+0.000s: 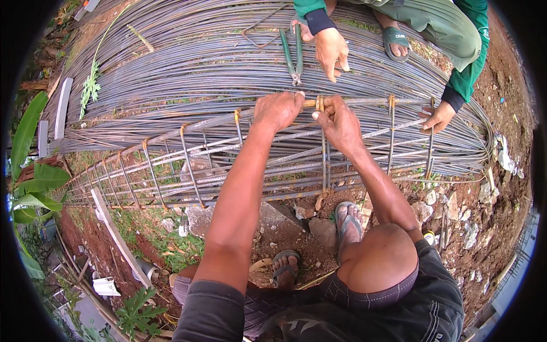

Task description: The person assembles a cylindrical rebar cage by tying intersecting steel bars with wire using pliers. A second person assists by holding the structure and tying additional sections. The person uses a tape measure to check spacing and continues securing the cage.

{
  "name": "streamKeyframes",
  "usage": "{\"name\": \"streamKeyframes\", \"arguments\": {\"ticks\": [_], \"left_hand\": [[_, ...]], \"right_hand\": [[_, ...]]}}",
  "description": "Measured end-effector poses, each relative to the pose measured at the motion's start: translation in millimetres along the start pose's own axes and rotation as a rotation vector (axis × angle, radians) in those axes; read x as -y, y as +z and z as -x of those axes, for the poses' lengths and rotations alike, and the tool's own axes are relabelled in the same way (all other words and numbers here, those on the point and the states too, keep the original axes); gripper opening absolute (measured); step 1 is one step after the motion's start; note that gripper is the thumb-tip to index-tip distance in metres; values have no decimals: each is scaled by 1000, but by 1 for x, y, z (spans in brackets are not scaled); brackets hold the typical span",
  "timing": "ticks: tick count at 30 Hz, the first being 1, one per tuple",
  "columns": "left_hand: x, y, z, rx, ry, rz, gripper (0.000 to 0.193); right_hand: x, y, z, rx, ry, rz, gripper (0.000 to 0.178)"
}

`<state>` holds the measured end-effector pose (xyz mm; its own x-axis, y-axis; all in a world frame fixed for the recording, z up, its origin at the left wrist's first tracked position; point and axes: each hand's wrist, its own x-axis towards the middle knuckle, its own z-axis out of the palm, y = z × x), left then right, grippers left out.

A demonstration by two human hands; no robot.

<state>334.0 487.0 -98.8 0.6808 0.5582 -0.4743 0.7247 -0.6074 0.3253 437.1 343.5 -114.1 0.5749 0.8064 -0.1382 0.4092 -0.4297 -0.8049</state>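
A long rebar cage of lengthwise bars and rusty square stirrups stretches across in front of me. My left hand is closed in a fist over its upper bar. Just to the right, my right hand is closed at a stirrup where it meets that bar; its fingertips are partly hidden. Beyond my hands, cutting pliers with green handles lie on the loose bars. A co-worker's hand hovers beside the pliers. Another hand of the co-worker grips the cage's right end.
Many loose steel rods cover the ground beyond the cage. The co-worker's sandalled foot rests on them. Stone slabs and rubble lie near my feet. A pale plank leans by the cage at left, near broad green leaves.
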Motion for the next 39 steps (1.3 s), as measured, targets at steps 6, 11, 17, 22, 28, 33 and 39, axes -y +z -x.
{"name": "streamKeyframes", "arguments": {"ticks": [6,11,17,22,28,33,39], "left_hand": [[8,6,-9,21,3,100,61],[6,-8,-24,306,-46,327,56],[-4,6,-39,150,419,435,55],[-12,5,-36,110,290,337,43],[-18,4,-30,-22,273,323,37],[-13,16,-35,-83,305,300,34],[-11,30,-41,-124,359,500,39]], "right_hand": [[5,-22,-10,101,-21,-52,26],[4,-20,3,34,-147,-18,27],[-10,-9,55,-60,-169,336,63],[-13,-1,75,-187,-306,375,72],[-18,2,71,-65,-337,289,64],[-48,-46,96,-182,-215,309,62],[-97,-84,122,-376,3,454,58]]}}
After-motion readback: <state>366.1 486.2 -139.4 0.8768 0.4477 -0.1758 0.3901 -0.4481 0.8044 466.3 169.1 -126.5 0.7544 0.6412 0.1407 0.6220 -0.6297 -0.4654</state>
